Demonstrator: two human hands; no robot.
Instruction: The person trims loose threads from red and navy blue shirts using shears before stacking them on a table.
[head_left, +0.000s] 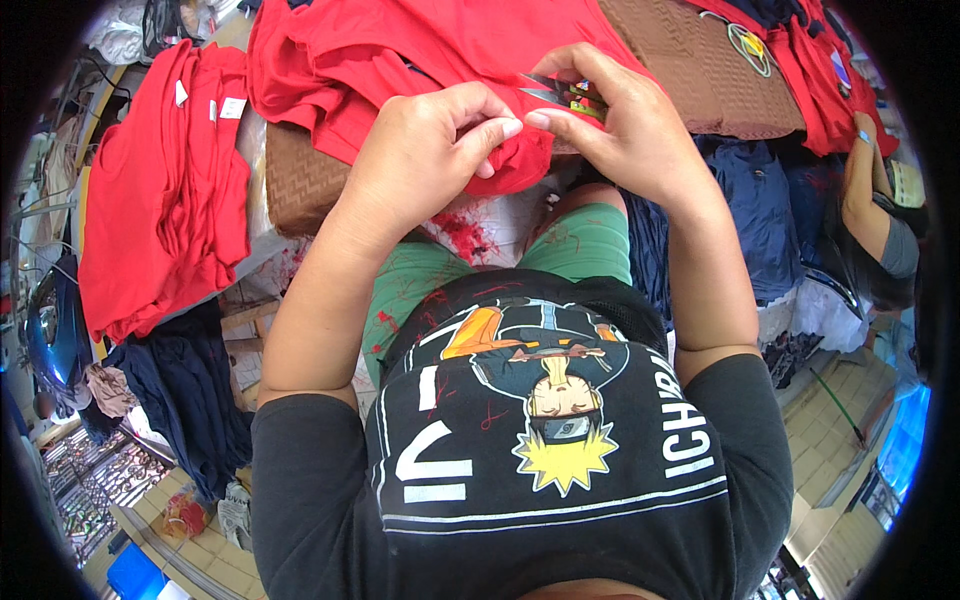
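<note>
My right hand (640, 130) holds a pair of thread snips (577, 96) with yellow-green and dark handles. Their two pointed blades stick out leftward, slightly apart, above red cloth. Thumb and index finger of my left hand (425, 145) are pinched together at the edge of a red garment (525, 165); any thread between them is too small to make out. The garment's lower end hangs over the near side of the table, above my lap, and the rest lies bunched (330, 65) beyond my hands.
The table has a brown patterned cover (300, 185). More red garments (165, 190) hang at left, dark blue clothes (750, 215) at right. A yellow-and-white cord loop (750, 45) lies at far right. Another person's arm (862, 190) reaches toward red cloth there. Red thread scraps dot my lap.
</note>
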